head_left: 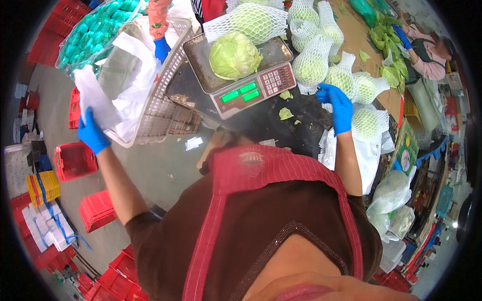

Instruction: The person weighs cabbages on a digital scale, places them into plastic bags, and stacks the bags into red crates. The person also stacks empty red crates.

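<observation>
My left hand (pixel 93 134), in a blue glove, grips a white foam net sleeve (pixel 93 93) at the side of the crate. A bare green cabbage (pixel 234 56) rests on the metal pan of a digital scale (pixel 253 90), whose display glows green. My right hand (pixel 337 108), also blue-gloved, is raised just in front of the netted cabbages, fingers loosely bent and apart, with nothing visible in it. Closest to it are a netted cabbage (pixel 310 65) and another netted cabbage (pixel 365 124). One more netted cabbage (pixel 253 24) lies behind the bare one.
A pale plastic crate (pixel 163 108) with white sleeves stands left of the scale. Another person's gloved hand (pixel 162 49) reaches over its far side. Loose leaves (pixel 285 114) lie on the dark table. Red crates (pixel 76 161) sit on the floor. A co-worker (pixel 427 55) handles leaves at far right.
</observation>
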The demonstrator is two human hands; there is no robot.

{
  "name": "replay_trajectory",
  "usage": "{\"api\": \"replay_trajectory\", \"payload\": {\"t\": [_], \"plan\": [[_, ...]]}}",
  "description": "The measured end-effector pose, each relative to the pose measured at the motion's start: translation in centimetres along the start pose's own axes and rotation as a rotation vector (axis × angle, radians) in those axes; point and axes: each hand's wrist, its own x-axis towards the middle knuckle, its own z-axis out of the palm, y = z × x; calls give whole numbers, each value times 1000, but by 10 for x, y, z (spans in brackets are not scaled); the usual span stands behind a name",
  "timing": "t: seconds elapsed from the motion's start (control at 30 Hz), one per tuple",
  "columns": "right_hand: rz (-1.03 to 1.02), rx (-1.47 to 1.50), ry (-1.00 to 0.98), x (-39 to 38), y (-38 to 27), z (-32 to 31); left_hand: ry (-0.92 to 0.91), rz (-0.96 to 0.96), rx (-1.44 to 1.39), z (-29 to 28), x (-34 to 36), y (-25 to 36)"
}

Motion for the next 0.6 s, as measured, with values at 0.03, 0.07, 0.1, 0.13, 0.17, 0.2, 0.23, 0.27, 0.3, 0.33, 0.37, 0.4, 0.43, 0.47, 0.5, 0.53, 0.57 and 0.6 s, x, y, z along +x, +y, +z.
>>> {"api": "replay_trajectory", "payload": {"t": [0.03, 0.07, 0.1, 0.13, 0.17, 0.2, 0.23, 0.27, 0.3, 0.33, 0.37, 0.4, 0.43, 0.47, 0.5, 0.53, 0.57, 0.6], "plan": [[57, 81, -172, 0, -21, 20, -17, 50, 126, 34, -40, 36], [71, 181, -319, -2, -41, 45, -175, 54, 250, 69, -85, 67], [98, 331, -389, -2, -55, 74, -473, 182, 298, 106, -131, 93], [40, 499, -434, -3, -64, 103, -771, 489, 323, 140, -174, 113], [-133, 318, -501, -4, -71, 116, -997, 718, 212, 169, -213, 128], [-60, 245, -432, -1, -77, 116, -1207, 842, 87, 193, -242, 143], [52, 133, -415, 0, -77, 118, -1735, 642, 400, 213, -262, 155], [195, 253, -364, 1, -76, 109, -1661, 631, 96, 214, -263, 162], [277, 439, -345, 2, -72, 94, -1482, 485, 80, 217, -261, 165], [181, 345, -411, 1, -69, 74, -1280, 382, -27, 223, -255, 167], [171, 206, -378, 0, -66, 53, -1081, 198, -86, 227, -248, 168], [91, 35, -448, -4, -63, 38, -811, 393, -80, 235, -243, 166], [132, 11, -542, -11, -61, 28, -604, 450, 6, 244, -240, 165], [39, 18, -595, -20, -60, 19, -788, 210, -96, 247, -240, 164], [-75, 16, -635, -27, -61, 9, -1030, -69, -185, 257, -243, 164], [-95, 25, -637, -35, -63, -2, -1145, -134, -173, 264, -251, 163], [23, 177, -690, -39, -65, -10, -1152, -173, -227, 271, -261, 163], [118, 132, -682, -40, -66, -17, -1105, -199, -334, 276, -269, 164]]}}
